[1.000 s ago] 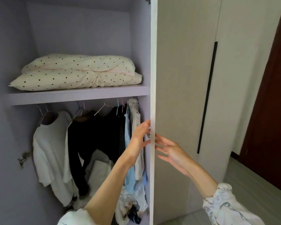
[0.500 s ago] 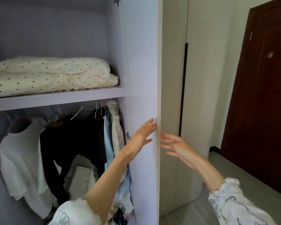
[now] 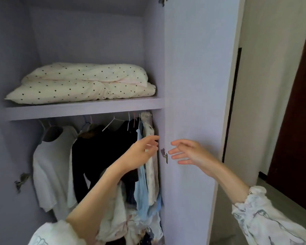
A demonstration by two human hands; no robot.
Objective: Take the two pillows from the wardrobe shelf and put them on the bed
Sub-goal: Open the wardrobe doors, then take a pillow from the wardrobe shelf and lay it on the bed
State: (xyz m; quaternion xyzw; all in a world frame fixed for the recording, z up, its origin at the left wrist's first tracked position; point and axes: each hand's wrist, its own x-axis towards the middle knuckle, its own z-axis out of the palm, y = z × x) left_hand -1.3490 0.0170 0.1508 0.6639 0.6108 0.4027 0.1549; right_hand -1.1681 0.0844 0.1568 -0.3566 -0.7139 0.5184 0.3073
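Fingers of the left hand (image 3: 141,152) and right hand (image 3: 187,152) spread loose, holding nothing; both pillows (image 3: 85,84) lie stacked on the shelf (image 3: 81,107), neither lifted yet.

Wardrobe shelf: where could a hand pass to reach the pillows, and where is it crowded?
Free: the tall gap above the two stacked pillows, under the wardrobe's top, and the bare shelf front edge before them. Crowded: below the shelf, hanging clothes fill the rail, packed tightest at the right wall. Both hands, left hand and right hand, are empty.
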